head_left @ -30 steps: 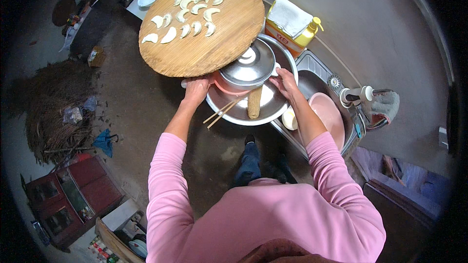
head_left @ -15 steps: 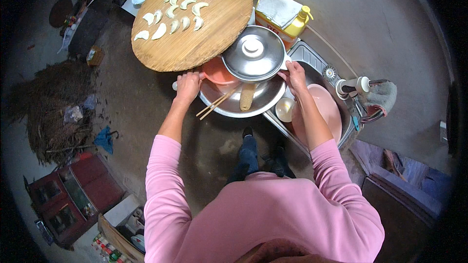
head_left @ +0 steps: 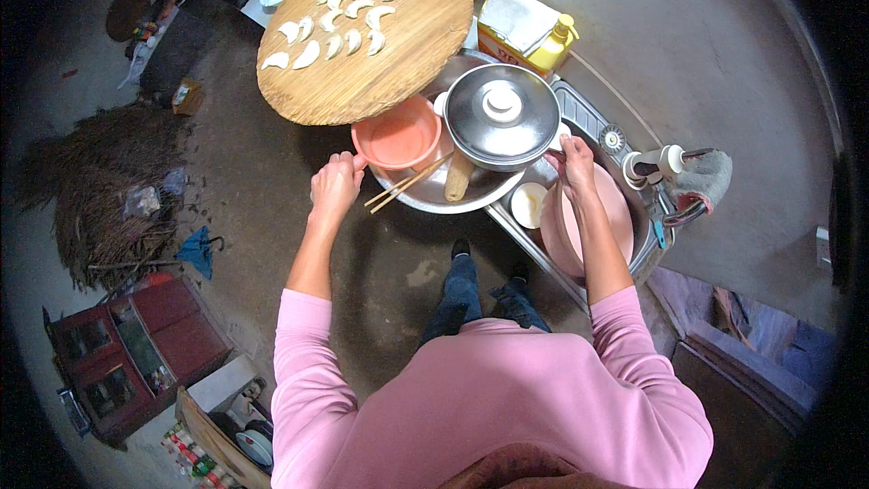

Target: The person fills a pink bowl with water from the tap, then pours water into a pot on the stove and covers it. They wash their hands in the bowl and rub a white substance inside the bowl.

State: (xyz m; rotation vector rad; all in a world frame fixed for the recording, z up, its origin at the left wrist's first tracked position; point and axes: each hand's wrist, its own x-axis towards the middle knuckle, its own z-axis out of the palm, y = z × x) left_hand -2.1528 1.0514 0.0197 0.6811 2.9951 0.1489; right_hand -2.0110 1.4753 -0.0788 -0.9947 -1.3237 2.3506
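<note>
Steel basin [head_left: 425, 201], carried level at waist height: our left hand [head_left: 335, 186] and right hand [head_left: 577, 159] grip opposite rims. Inside, chopsticks [head_left: 405, 184] point up-right toward the lidded pot [head_left: 502, 115]; the rolling pin [head_left: 458, 176] lies nearly upright.

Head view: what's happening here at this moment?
A person in a pink top holds a wide metal basin by its rim, left hand on one side, right hand on the other. In the basin sit an orange bowl, chopsticks, a rolling pin and a lidded steel pot. A round wooden board of raw dumplings lies just beyond, a sink to the right.
</note>
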